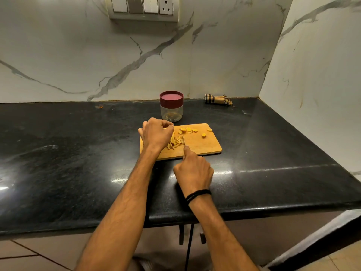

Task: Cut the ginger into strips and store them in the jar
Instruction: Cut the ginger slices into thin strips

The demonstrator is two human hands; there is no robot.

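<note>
Cutting is partly done. A pile of strips (174,144) lies on the board (207,146), and several round slices (188,130) remain uncut along its far edge. The right hand (193,171) grips the knife (183,141), forefinger along the spine, blade at the pile. The left hand (156,133) is curled over the pile's far end; whether it pinches a piece cannot be told. The jar (171,113) stands on the table (78,145) just behind the board, lid (171,97) on. Judged remaining: strip the slices, open the jar, fill it.
</note>
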